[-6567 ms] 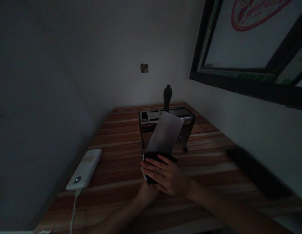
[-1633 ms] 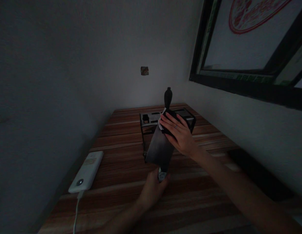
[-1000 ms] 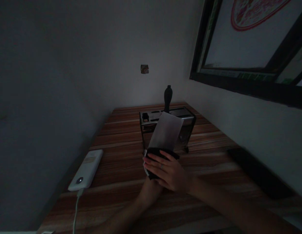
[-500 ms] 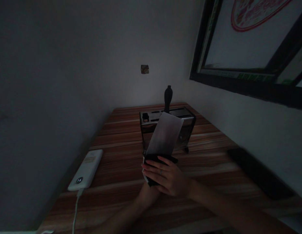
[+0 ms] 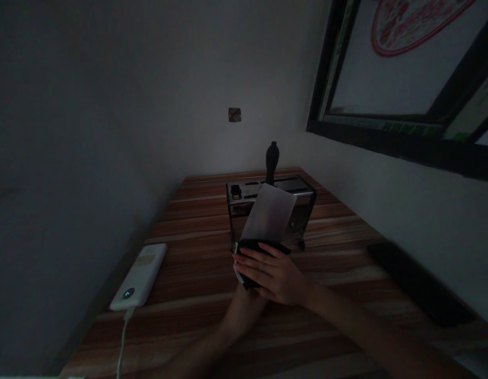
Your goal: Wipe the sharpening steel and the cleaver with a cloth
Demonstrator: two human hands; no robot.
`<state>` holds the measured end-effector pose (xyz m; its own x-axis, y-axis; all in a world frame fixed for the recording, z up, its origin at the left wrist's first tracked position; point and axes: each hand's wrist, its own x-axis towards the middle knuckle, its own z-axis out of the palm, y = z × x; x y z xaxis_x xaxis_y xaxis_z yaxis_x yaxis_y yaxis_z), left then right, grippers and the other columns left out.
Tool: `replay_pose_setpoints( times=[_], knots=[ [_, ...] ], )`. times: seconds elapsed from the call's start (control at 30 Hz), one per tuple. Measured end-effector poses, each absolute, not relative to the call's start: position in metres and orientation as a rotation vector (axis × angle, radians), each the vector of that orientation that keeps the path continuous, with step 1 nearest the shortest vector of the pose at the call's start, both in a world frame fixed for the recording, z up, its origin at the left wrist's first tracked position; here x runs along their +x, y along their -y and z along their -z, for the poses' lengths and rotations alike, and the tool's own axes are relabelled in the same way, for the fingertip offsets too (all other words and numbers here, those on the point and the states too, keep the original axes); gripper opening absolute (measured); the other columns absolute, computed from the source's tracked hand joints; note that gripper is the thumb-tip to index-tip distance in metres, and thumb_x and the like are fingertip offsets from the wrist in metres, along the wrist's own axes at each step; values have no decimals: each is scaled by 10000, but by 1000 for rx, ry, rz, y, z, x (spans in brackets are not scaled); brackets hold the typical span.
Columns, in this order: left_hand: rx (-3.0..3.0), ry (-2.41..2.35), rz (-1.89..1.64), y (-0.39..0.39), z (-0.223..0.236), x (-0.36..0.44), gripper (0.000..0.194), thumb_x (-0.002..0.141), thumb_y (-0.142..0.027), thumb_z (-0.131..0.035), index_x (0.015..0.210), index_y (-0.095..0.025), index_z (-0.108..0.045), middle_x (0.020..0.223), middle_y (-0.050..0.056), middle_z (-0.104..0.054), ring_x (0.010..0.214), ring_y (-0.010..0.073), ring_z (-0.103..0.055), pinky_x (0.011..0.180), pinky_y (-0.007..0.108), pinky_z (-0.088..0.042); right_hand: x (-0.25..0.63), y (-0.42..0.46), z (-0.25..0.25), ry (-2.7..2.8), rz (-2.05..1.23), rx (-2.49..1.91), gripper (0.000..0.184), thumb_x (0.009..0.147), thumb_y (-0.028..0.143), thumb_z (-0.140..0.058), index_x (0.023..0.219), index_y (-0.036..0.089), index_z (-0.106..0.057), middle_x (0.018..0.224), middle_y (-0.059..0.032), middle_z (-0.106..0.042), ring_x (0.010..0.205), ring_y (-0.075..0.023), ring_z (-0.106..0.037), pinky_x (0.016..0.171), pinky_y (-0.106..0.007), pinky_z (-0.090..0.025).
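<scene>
A broad, pale cleaver blade (image 5: 268, 211) slants up from a folded black cloth (image 5: 244, 279) with a whitish left edge. My right hand (image 5: 281, 279) lies over the cloth, its fingers pressed across it and closed on it around the lower blade. From below, my left hand (image 5: 250, 302) reaches up under the cloth, which is clasped between both hands; most of its fingers are hidden. A black handle (image 5: 272, 160) rises at the blade's upper edge. Right behind the blade stands a dark, slotted knife block (image 5: 297, 185) with a shiny metal top.
A white power bank (image 5: 139, 276) with a white cable (image 5: 121, 342) lies at the left edge of the striped wooden table (image 5: 189, 231). On the right lies a long dark object (image 5: 417, 281). Walls border the table, with a dark-framed picture (image 5: 386, 79) at upper right.
Both hands and the cloth have slid a little up the blade, away from me, covering more of it. The blade, handle and block have hardly shifted.
</scene>
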<state>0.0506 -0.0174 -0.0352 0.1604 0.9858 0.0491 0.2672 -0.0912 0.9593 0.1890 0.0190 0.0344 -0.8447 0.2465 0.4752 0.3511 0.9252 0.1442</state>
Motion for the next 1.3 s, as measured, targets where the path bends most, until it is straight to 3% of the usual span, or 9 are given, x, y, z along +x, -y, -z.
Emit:
replay_pose_setpoints(
  times=[0.13, 0.37, 0.73, 1.3],
  knots=[
    [1532, -1237, -943, 17, 22, 54, 124, 724, -155, -503, 777, -119, -610, 765, 55, -660, 718, 174, -579, 655, 258, -463, 194, -31, -46, 2576, 379, -490, 469, 934, 302, -332, 1368, 124, -342, 1441, -47, -358, 1373, -169, -193, 1111, -394, -173],
    [1569, -1286, -927, 18, 16, 54, 155, 781, -275, -522, 767, -130, -574, 684, -9, -576, 613, 116, -467, 594, 211, -388, 203, -51, -70, 2481, 452, -610, 455, 936, 280, -334, 1369, 141, -340, 1430, -66, -377, 1364, -174, -228, 1102, -418, -177],
    [1591, -1307, -845, 18, 16, 53, 186, 796, -318, -493, 696, -161, -488, 607, -36, -455, 557, 101, -382, 532, 205, -330, 215, -79, -102, 2286, 434, -722, 452, 935, 247, -352, 1383, 190, -321, 1427, -54, -384, 1356, -186, -255, 1100, -450, -200],
    [1589, -1333, -870, 18, 15, 53, 182, 780, -318, -520, 696, -158, -511, 625, -30, -491, 578, 110, -409, 560, 212, -344, 203, -63, -85, 2271, 409, -730, 478, 922, 245, -366, 1393, 192, -306, 1419, -61, -395, 1353, -209, -261, 1102, -475, -183]
  ],
)
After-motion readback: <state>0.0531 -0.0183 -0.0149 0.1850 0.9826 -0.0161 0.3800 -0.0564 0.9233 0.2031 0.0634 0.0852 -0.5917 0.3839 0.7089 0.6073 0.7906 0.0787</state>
